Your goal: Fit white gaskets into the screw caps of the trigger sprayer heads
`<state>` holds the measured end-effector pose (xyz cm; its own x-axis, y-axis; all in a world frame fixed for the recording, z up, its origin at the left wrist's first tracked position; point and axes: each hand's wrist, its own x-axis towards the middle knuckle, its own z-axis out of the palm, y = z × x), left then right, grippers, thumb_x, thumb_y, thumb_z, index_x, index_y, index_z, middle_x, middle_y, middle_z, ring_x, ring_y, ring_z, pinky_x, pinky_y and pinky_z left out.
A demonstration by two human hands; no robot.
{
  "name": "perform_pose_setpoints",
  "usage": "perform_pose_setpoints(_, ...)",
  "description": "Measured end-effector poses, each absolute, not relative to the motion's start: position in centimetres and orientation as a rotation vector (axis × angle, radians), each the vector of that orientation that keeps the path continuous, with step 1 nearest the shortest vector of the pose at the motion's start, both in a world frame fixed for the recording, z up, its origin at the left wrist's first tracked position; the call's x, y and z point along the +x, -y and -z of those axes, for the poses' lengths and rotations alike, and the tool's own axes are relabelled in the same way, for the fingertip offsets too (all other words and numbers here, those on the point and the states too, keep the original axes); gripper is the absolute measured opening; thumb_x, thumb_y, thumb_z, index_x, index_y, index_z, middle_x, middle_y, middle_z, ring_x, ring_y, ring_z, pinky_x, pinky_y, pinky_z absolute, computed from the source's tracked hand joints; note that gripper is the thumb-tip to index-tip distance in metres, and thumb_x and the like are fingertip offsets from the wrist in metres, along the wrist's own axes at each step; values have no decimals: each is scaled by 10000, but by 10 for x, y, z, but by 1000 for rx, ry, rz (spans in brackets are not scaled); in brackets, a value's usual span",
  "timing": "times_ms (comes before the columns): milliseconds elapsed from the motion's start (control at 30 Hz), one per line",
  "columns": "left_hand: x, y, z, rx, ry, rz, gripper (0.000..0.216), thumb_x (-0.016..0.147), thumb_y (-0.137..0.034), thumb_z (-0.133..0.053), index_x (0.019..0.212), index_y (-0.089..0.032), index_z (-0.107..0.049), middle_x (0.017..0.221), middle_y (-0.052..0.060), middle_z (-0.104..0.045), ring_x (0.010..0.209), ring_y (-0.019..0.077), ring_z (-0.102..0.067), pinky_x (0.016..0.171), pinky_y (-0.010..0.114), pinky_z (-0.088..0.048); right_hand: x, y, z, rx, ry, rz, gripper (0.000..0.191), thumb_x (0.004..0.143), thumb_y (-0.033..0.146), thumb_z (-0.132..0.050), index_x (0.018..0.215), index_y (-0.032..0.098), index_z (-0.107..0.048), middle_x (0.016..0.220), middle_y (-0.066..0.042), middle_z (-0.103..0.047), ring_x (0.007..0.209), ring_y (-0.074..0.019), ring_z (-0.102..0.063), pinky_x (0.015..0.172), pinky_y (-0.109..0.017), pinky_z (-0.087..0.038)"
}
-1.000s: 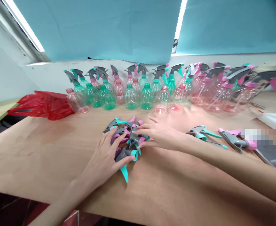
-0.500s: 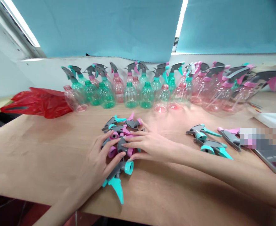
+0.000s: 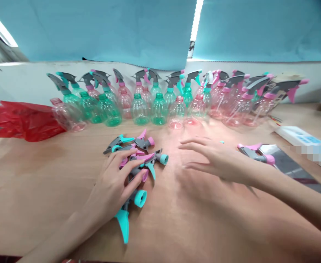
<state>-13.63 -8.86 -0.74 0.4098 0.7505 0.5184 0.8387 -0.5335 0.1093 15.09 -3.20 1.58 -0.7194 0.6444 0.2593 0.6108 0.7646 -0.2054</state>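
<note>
My left hand (image 3: 113, 182) lies palm down over a heap of grey trigger spray heads, fingers apart and touching several of them. Below its thumb sits a spray head with a teal collar (image 3: 140, 199) and a teal trigger. Another teal-collared spray head (image 3: 163, 159) lies at the heap's right side, and a pink-triggered one (image 3: 144, 143) at its far side. To the right of the heap, my right hand (image 3: 211, 157) hovers over the table with fingers stretched out, holding nothing. A teal tip (image 3: 222, 142) shows just beyond it; the rest is hidden by the hand.
Pink and green clear bottles (image 3: 159, 111) line the back, several fitted with spray heads. A red plastic bag (image 3: 31, 120) lies at left. On the right, a pink-and-grey spray head (image 3: 255, 153) touches a dark flat screen (image 3: 294, 171), near a white device (image 3: 297, 135).
My right hand has left the heap and moved right, its fingers now free. My left hand stays on the heap. The view has shifted to the right.
</note>
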Motion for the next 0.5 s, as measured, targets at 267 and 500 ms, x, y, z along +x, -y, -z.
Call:
perform_pose_setpoints(267, -60, 59, -15, -2880, 1169, 747, 214, 940, -189, -424, 1072, -170, -592, 1067, 74, -598, 990, 198, -565, 854, 351, -474, 255, 52, 3, -1539, 2491, -156, 432, 841, 534, -527, 1130, 215, -563, 1067, -110, -617, 903, -269, -623, 734, -415, -510)
perform_pose_setpoints(500, 21, 8, -15, -3026, 590, 247, 408, 866, 2, -423, 1223, -173, -517, 1153, 93, -587, 1027, 199, -536, 841, 311, -441, 263, 70, 20, -1312, 2534, -38, 412, 851, 439, -563, 1216, 249, -546, 1191, -129, -561, 1085, -294, -543, 865, -477, -474)
